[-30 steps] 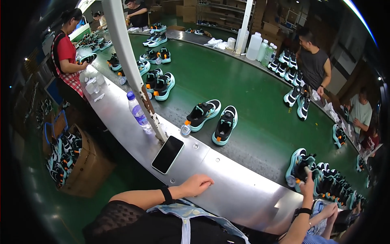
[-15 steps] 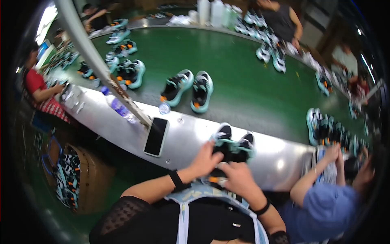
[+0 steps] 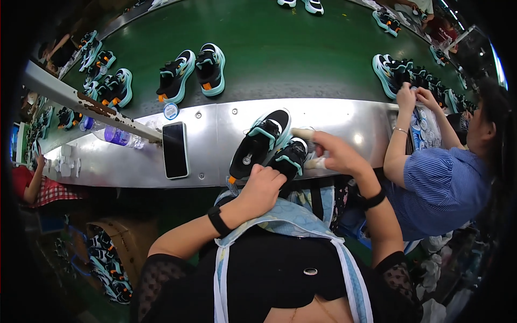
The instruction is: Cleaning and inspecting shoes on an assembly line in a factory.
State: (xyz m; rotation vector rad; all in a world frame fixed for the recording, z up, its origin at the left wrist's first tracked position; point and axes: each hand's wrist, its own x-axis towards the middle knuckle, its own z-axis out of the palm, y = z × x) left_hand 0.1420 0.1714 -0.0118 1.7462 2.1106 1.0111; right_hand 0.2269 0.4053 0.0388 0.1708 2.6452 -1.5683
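A pair of black, white and mint sneakers sits in front of me on the metal ledge, toes pointing away. The left sneaker [image 3: 253,146] has an orange heel tab and a small round disc showing inside. My left hand [image 3: 261,189] is closed at the heel opening of the right sneaker [image 3: 291,160], its fingertips partly hidden. Beside that sneaker's outer side, my right hand [image 3: 342,154] is open, thumb and forefinger apart with nothing visible between them. Pale finger covers [image 3: 304,133] are on its fingertips.
On the metal ledge [image 3: 334,121] lie a phone [image 3: 175,151], a round disc [image 3: 170,111] and a bottle [image 3: 117,134] by a slanted post [image 3: 91,102]. Another sneaker pair [image 3: 210,70] stands on the green belt [image 3: 301,59]. A co-worker [image 3: 441,183] sits at right; a box of shoes [image 3: 129,237] is lower left.
My right hand has moved off the sneakers to the right and opened. My left hand has shifted from the left sneaker's side to the right sneaker's heel. The view has tilted down.
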